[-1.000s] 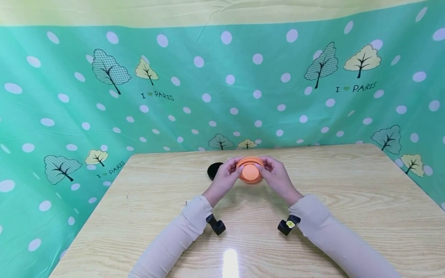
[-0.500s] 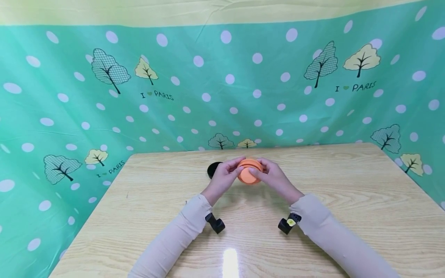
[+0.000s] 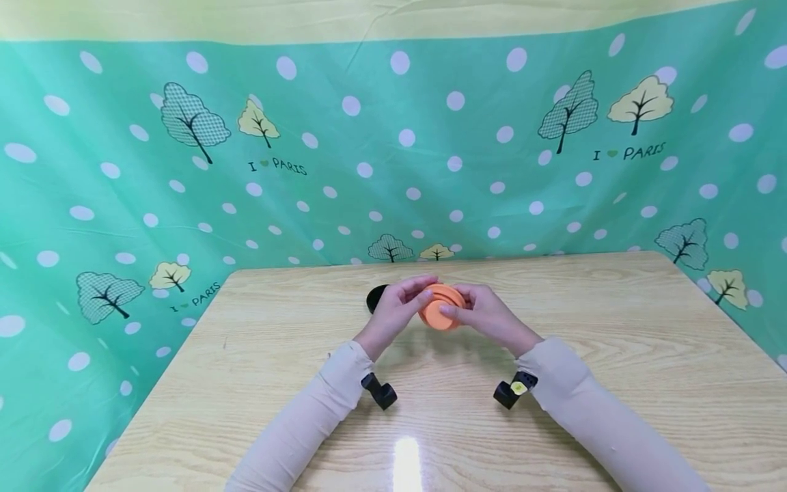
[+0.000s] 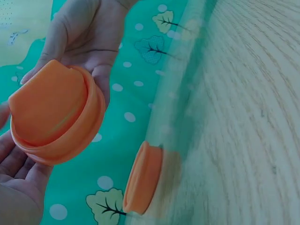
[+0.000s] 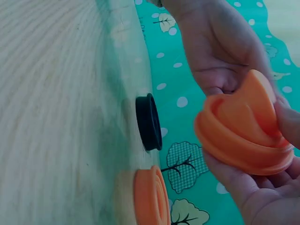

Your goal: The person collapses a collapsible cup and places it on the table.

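Note:
Both hands hold an orange round piece [image 3: 440, 316] above the table; its ringed rim and raised flat middle look like a collapsible cup. In the left wrist view the raised part stands up from the orange piece's rim [image 4: 96, 117]. My left hand [image 3: 399, 311] grips its left side, thumb on the upper left. My right hand [image 3: 488, 314] grips the right side, its thumb lying over the flat middle. A black round piece [image 5: 148, 123] rests on the table, partly behind my left hand in the head view. A second orange ringed piece [image 5: 151, 197] sits beside it.
The light wood table [image 3: 270, 369] reaches back to a green dotted cloth [image 3: 344, 157] hanging behind it. Black wrist cameras [image 3: 379, 391] hang below the sleeves. In the head view I cannot make out the second orange piece apart from the held one.
The orange piece has tilted and shifted slightly down. My right thumb has moved from its edge onto the flat middle, while my left thumb has moved off to the upper left rim.

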Available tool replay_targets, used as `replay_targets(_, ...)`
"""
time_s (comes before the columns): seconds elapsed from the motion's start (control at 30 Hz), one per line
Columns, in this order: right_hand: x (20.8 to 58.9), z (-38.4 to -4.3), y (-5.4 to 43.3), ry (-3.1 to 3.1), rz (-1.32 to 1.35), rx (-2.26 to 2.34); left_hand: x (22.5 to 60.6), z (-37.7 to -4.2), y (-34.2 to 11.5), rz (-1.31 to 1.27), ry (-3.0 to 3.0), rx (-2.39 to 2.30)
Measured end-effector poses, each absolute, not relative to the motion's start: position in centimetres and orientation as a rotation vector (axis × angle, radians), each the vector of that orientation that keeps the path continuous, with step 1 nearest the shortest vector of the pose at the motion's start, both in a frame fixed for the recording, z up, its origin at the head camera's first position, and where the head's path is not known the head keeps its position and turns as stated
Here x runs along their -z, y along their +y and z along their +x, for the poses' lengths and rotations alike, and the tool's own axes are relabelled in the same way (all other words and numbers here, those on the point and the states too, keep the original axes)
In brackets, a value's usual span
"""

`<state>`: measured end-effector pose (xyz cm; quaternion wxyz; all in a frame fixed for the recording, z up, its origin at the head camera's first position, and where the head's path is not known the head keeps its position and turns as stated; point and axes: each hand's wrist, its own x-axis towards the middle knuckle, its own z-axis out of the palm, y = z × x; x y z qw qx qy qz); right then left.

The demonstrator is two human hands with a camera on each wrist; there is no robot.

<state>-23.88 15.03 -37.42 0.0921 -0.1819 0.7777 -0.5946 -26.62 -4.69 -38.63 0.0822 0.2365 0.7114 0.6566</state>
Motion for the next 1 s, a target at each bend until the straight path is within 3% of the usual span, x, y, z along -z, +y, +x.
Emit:
replay_targets(0.5,37.61,-23.93,14.50,2.151,-0.486,2.115,38.43,-26.62,-4.68,0.681,2.090,-2.036)
replay_targets(1.0,37.68,-23.92,14.24,2.297,-0.452,1.990,38.67,-26.65,-4.67,0.690,2.268,-1.976)
